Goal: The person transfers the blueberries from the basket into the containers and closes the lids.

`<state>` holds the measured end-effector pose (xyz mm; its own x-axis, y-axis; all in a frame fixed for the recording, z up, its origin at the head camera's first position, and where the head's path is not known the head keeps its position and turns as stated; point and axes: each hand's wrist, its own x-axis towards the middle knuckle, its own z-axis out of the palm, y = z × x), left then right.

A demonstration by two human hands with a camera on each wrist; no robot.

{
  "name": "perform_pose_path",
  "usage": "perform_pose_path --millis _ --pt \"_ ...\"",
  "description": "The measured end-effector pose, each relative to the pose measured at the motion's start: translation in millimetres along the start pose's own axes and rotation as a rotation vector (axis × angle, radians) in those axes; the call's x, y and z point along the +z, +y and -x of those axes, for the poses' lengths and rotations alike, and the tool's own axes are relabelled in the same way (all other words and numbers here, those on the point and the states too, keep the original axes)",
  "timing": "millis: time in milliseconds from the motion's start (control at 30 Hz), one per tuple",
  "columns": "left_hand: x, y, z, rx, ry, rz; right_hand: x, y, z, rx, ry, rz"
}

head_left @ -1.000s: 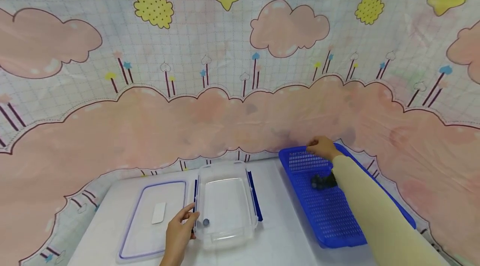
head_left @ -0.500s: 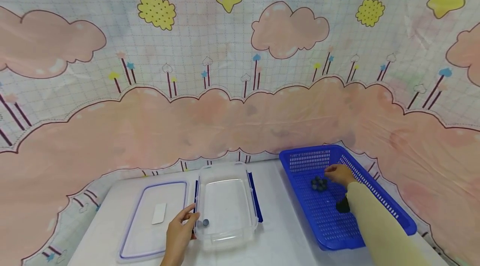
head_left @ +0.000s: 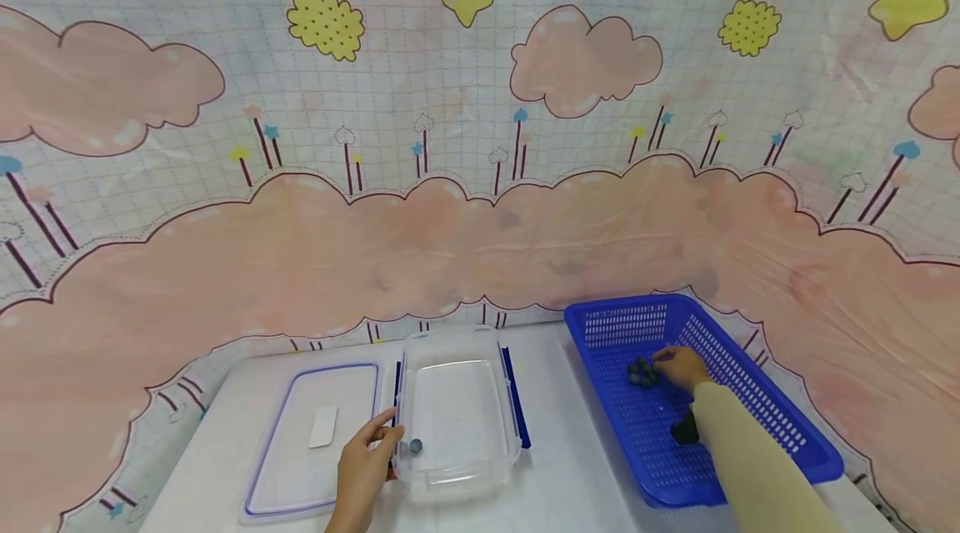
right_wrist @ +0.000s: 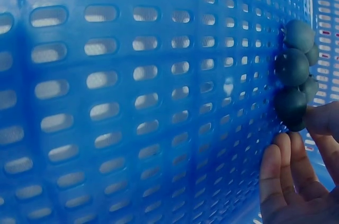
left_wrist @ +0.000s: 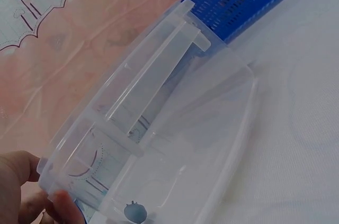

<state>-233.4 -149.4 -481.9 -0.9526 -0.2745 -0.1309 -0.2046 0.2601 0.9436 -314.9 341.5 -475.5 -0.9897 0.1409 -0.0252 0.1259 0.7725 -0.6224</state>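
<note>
In the head view, my left hand grips the left wall of a clear plastic food container. The left wrist view shows thumb and fingers on its rim. One blueberry lies inside, near that hand. My right hand is down in a blue plastic basket, beside a small cluster of blueberries. Close up in the right wrist view, thumb and fingertips pinch the lowest blueberry at the cluster's edge. Other blueberries sit against it.
A clear lid with a blue seal and a white label lies left of the container. Something dark lies in the basket, partly behind the right sleeve. A patterned cloth hangs behind the white table.
My right hand has come down from the basket's far rim to the blueberries on its floor. The left hand keeps its place on the container. The head view has shifted slightly.
</note>
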Motion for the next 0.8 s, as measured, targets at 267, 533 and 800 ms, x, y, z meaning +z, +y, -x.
perform_pose_path --millis 267,533,800 --pt "0.3 -0.6 0.5 0.01 -0.001 0.001 0.4 2.6 -1.2 -0.016 0.013 -0.03" --pt "0.8 -1.5 -0.2 0.008 -0.001 0.0 -0.6 1.7 0.2 -0.002 0.028 -0.041" --pt "1.0 -1.8 -0.6 0.006 -0.006 -0.001 -8.2 5.6 -3.0 -0.031 0.045 -0.062"
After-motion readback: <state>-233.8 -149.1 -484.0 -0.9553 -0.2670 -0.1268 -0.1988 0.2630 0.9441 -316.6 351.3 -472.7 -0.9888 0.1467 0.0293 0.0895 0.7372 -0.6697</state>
